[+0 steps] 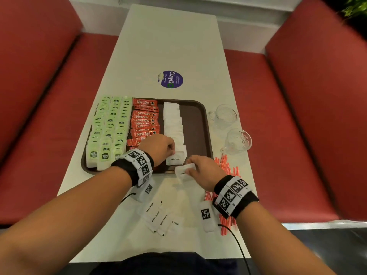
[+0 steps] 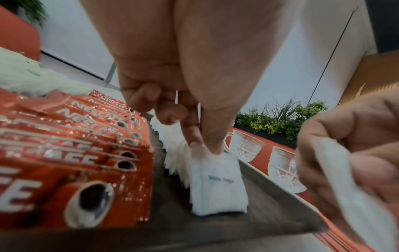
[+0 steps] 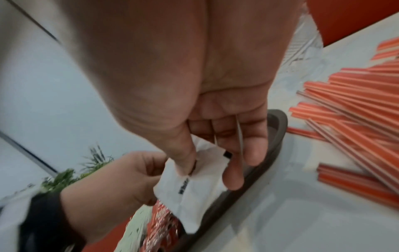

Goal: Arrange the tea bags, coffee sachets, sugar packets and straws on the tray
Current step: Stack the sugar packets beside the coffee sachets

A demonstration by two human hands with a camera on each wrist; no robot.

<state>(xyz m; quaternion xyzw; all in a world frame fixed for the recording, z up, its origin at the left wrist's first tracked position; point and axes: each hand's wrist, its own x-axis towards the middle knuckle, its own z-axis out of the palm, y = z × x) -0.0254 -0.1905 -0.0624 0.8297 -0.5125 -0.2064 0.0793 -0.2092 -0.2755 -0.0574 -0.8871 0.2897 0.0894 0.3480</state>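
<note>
On the brown tray (image 1: 195,126) stand rows of green tea bags (image 1: 109,128), red coffee sachets (image 1: 145,122) and white sugar packets (image 1: 172,124). My left hand (image 1: 172,151) pinches the top of the front sugar packet (image 2: 218,184) of that row, which stands upright on the tray. Just in front of the tray's near rim, my right hand (image 1: 188,168) holds another sugar packet (image 3: 194,187) between thumb and fingers. Several loose sugar packets (image 1: 156,215) lie on the table near me. Red straws (image 1: 228,167) lie scattered right of the tray, partly under my right wrist.
Two glass cups (image 1: 224,116) (image 1: 238,141) stand on the table right of the tray. A round blue sticker (image 1: 170,79) is on the table beyond it. Red bench seats flank the white table. The tray's right strip (image 1: 196,139) is bare.
</note>
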